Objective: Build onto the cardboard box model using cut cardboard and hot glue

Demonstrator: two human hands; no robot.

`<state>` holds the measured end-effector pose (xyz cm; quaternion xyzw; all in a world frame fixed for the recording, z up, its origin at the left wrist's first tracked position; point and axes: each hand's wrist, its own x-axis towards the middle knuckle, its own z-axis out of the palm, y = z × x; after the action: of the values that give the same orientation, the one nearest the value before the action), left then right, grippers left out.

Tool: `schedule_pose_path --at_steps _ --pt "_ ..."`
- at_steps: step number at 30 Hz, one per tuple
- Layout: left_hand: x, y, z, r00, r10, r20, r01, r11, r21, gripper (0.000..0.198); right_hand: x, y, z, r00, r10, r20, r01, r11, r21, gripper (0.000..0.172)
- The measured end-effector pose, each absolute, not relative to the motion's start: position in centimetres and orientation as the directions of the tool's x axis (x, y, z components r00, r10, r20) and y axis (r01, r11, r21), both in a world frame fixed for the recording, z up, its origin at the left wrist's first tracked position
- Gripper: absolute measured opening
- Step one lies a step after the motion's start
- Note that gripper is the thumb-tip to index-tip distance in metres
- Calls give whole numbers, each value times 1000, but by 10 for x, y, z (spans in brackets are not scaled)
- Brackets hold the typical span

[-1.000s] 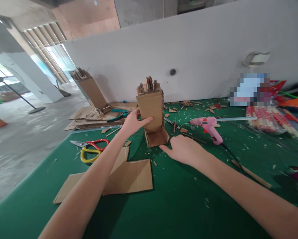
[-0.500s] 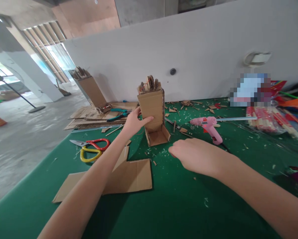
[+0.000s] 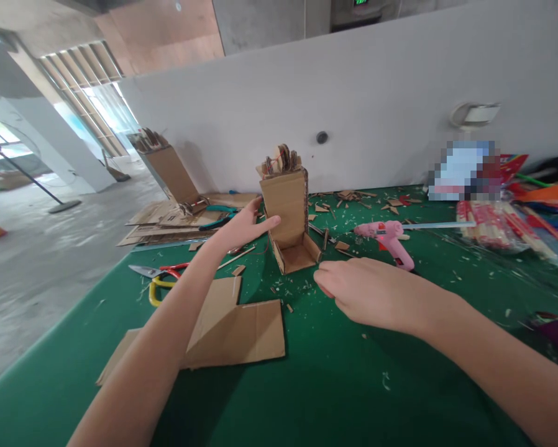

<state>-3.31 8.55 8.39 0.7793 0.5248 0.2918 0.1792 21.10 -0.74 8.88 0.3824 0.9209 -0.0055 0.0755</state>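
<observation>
An upright cardboard box [image 3: 286,198] stands on the green table, with cut cardboard pieces poking out of its top and a shallow open tray at its foot. My left hand [image 3: 246,226] is at the box's left side, thumb and fingers spread apart. Its thumb overlaps the front panel; I cannot tell whether it touches. Just right of the tray, my right hand [image 3: 348,282] is closed with curled fingers, and what they hold, if anything, is hidden. An L-shaped cardboard sheet [image 3: 242,335] lies partly under my left forearm. Scissors [image 3: 155,288] with red and yellow handles are partly covered by that forearm.
A pink glue gun [image 3: 391,239] with a long glue stick lies to the right. Behind on the left, a similar cardboard box [image 3: 171,174] stands by stacked cardboard and teal-handled pliers [image 3: 220,217]. Scraps litter the table near the wall; bagged sticks [image 3: 488,226] lie far right.
My left hand has shifted slightly left, its thumb drawing back across the box's front panel. The box stays in place. My right hand remains closed, nearly still. The view has shifted slightly.
</observation>
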Motion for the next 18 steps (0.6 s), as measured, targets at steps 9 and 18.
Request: schedule_pose_path --at_steps 9,18 --pt "-54 31 146 257 966 -10 938 -247 244 41 244 -4 39 -605 794 62 794 594 130 14" --pt "-9 -37 71 535 837 -119 843 -519 139 24 245 13 17 -471 864 177 882 467 69 27"
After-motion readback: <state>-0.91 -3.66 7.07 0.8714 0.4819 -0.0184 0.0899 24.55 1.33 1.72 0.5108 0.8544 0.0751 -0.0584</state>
